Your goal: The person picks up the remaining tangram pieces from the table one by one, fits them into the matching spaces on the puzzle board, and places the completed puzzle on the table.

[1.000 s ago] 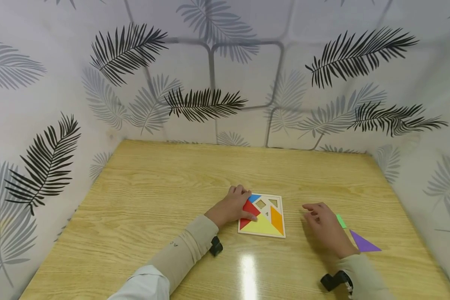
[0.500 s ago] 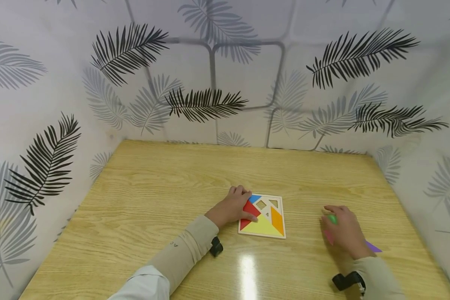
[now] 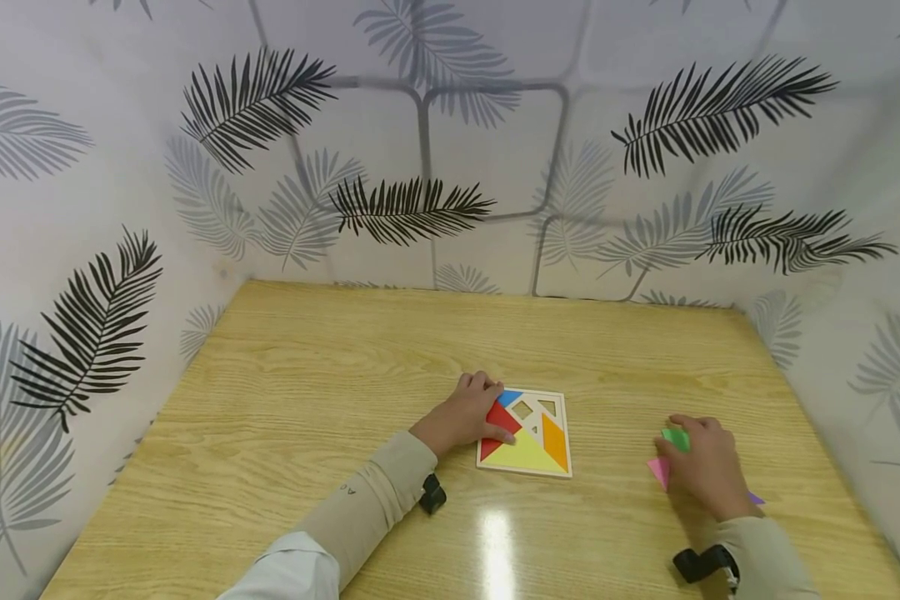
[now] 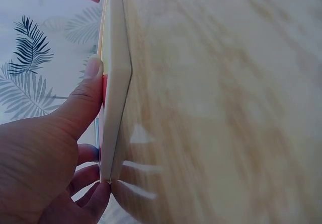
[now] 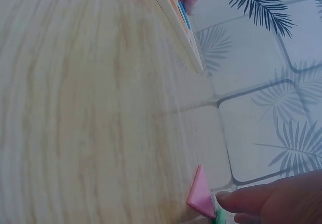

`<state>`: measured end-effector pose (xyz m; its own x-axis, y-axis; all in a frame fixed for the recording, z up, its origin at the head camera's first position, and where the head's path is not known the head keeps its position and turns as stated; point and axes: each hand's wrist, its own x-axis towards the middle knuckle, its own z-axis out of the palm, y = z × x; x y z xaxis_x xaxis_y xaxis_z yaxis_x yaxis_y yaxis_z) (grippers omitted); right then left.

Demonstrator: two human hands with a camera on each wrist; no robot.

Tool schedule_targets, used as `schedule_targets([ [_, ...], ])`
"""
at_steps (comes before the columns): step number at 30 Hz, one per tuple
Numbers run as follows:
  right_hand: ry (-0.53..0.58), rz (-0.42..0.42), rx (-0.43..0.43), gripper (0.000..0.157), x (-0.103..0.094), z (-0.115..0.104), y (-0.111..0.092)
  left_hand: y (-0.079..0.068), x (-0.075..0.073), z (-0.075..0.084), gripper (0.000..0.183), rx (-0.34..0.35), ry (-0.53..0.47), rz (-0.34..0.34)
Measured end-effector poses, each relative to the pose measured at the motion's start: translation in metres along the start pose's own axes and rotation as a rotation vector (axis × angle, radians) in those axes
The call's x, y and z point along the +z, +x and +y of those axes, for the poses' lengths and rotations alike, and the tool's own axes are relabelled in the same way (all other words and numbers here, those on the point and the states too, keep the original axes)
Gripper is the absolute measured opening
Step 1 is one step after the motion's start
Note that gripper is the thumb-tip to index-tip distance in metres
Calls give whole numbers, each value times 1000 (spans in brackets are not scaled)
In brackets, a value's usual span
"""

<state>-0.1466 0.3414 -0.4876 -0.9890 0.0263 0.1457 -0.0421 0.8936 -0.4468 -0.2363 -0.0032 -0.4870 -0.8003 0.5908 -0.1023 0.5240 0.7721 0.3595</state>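
In the head view my left hand [image 3: 461, 417] grips the left edge of a square wooden tangram board [image 3: 537, 417]. Its thumb lies on the face near the red piece [image 3: 503, 417] and yellow piece [image 3: 525, 452], and the fingers wrap the edge [image 4: 116, 88] in the left wrist view. Blue [image 3: 509, 397] and orange [image 3: 553, 442] pieces also sit in the board, beside several open cut-outs. To the right, my right hand [image 3: 708, 462] pinches a green tangram piece [image 3: 675, 438] between thumb and fingers. A pink triangle [image 5: 201, 194] lies on the table just by the thumb.
Partly behind the right wrist, a purple triangle [image 3: 755, 498] lies on the wooden table [image 3: 330, 358]. Leaf-patterned cloth [image 3: 450, 250] rises along the table's back and sides.
My right hand has moved right, away from the board, and its fingers have come around the green piece. The pink triangle now shows beside it. My left hand and the board have stayed put.
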Motion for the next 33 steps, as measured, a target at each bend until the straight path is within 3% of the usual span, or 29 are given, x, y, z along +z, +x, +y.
schedule_targets([
  [10, -29, -112, 83, 56, -6, 7, 0, 1, 2, -2, 89, 2, 9, 2],
  [20, 0, -135, 48, 47, -10, 11, 4, 3, 5, -4, 90, -2, 0, 5],
  [33, 27, -241, 86, 58, -19, 10, 11, 0, 2, -3, 89, 6, 1, 0],
])
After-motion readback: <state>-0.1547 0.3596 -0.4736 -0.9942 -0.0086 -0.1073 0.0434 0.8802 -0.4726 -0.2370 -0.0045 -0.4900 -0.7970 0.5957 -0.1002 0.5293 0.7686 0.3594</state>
